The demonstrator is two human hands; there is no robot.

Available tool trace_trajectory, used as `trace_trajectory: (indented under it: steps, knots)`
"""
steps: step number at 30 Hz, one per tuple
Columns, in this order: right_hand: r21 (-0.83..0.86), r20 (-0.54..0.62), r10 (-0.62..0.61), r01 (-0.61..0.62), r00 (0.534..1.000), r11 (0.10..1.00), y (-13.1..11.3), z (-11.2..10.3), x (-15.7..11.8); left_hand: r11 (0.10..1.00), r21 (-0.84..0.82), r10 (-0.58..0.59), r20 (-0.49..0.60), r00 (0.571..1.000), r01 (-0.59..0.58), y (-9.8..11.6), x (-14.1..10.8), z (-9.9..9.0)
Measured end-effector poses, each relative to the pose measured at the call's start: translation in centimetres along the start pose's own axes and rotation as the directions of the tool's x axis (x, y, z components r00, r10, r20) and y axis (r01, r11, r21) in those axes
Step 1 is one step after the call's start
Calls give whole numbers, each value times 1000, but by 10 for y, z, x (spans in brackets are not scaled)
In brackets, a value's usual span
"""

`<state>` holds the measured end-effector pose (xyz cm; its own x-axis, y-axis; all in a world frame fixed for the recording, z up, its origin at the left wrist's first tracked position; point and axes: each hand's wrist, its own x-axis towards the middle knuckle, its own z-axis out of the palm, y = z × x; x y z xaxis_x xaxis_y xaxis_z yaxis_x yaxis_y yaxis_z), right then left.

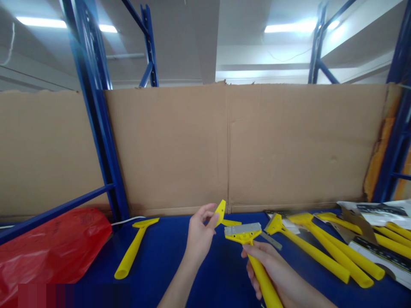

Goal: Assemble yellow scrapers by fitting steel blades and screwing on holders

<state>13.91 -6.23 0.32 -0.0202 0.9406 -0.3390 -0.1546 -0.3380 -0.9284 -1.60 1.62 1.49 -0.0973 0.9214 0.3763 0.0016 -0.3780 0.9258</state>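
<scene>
My left hand (201, 229) pinches a small flat yellow plastic plate (221, 212) with holes in it, lifted above the blue surface. My right hand (265, 265) is wrapped round the yellow handle of a scraper (247, 235), whose head points away from me. A flat grey metal blade (242, 229) lies across that head. Behind the scraper head, another yellow piece (231, 223) shows in part. A loose metal strip (271, 240) rests just right of the head. The plate and the scraper are apart.
One yellow scraper (131, 250) lies at the left beside a red plastic bag (73, 244). Several more scrapers (314, 252) lie at the right, near printed packaging (382, 256). A cardboard wall (176, 149) closes off the back, between blue rack posts (109, 162).
</scene>
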Motion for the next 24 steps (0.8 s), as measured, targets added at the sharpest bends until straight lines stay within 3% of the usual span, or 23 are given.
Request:
trace_trajectory:
  steps: [6,13,24]
  knots:
    - [-26,46,14,-13,999,1000,1,1,-1,970,-148,-165,179,970,193,17,-10,9]
    - [-58,82,19,-15,996,998,0,4,-1,983,-54,-154,260,953,173,8,-16,14]
    - [-85,118,-10,20,993,996,8,3,3,993,88,-107,301,947,84,6,-20,15]
